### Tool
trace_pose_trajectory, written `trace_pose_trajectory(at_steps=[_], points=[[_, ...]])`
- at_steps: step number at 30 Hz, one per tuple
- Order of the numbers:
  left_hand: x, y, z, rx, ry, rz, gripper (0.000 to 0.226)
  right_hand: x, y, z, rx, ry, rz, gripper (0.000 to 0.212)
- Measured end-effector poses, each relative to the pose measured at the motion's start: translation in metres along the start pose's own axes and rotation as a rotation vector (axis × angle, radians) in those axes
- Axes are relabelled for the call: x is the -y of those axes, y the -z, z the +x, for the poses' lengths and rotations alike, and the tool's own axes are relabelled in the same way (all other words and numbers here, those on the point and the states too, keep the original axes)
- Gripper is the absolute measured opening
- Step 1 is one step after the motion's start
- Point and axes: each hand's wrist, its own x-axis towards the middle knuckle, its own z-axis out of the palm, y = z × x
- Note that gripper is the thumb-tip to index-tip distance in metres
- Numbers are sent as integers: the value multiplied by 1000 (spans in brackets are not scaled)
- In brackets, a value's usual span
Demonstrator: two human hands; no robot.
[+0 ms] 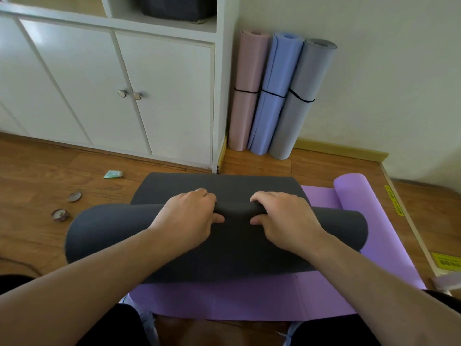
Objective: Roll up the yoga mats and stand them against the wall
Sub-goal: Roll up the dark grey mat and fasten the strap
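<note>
A dark grey yoga mat (219,250) lies partly rolled across the floor in front of me, its flat end stretching toward the cabinet. My left hand (189,213) and my right hand (284,216) both grip the top of the roll side by side, fingers curled over its far edge, thumbs underneath. Under it lies a purple mat (324,293), its far end curled into a small roll at the right. Three rolled mats stand against the wall: pink (245,91), blue (273,96) and light grey (299,101), each tied with a black band.
A white cabinet (104,78) with doors fills the left wall. On the wooden floor at the left lie two small round tins (67,206) and a crumpled green wrapper (113,174). A wooden threshold strip with yellow labels (396,203) runs along the right.
</note>
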Motion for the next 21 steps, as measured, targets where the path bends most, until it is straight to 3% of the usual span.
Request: trace_pose_trajectory(at_steps=[4, 7, 12, 14, 16, 21], points=[[0, -6, 0, 45, -83, 23, 19, -1, -3, 3, 117, 76, -79, 19], [3, -10, -4, 96, -155, 79, 22, -1, -4, 3, 223, 54, -55, 22], [3, -14, -4, 197, -210, 137, 60, 2, -10, 2, 346, 23, -94, 69], [3, -15, -2, 204, -199, 182, 66, 2, -11, 3, 312, 32, -120, 67], [5, -16, 0, 204, -177, 168, 56, 1, -13, 4, 282, 44, -141, 58], [11, -12, 2, 339, -163, -15, 50, 0, -11, 5, 369, 66, -31, 44]])
